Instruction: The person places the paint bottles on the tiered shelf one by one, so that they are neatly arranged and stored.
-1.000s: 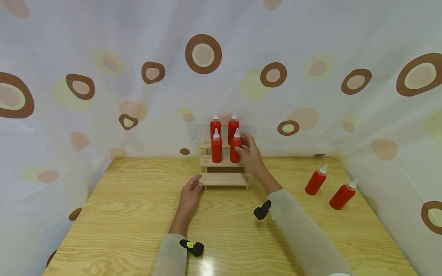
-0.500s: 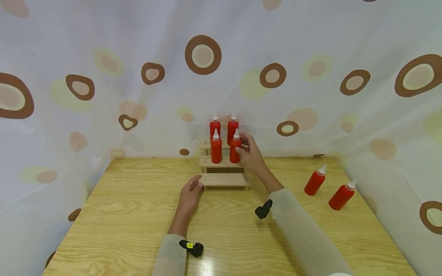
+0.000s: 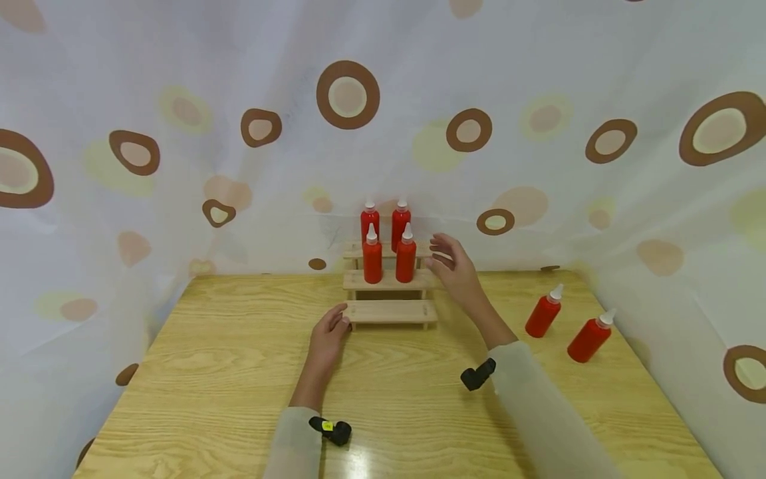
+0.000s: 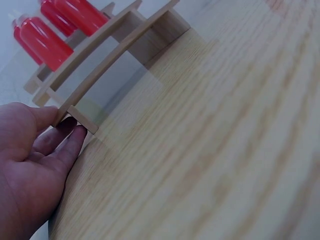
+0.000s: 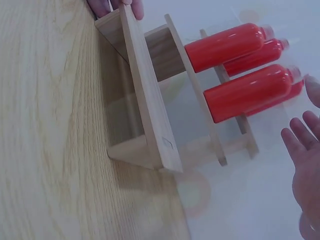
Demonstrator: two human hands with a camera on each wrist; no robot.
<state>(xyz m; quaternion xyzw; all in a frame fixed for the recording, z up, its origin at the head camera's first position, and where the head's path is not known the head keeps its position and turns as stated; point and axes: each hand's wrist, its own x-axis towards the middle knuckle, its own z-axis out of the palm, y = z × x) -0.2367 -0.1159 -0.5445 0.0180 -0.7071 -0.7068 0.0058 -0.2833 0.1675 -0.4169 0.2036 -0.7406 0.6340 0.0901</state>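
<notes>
A three-step wooden display rack stands at the back of the table. Two red squeeze bottles with white tips stand on its middle step, the right one and the left one. Two more, including a rear bottle, are on the top step, partly hidden by those in front. My left hand pinches the left end of the lowest step, thumb above and fingers below, as the left wrist view shows. Just right of the bottles, my right hand is apart from them, fingers relaxed and holding nothing.
On the right side of the table, two more red bottles stand, a nearer one and a farther one. A patterned sheet hangs behind the wooden table and along its sides.
My right hand has let go of the right bottle on the middle step and drawn away to the right. The left hand stays at the rack's end.
</notes>
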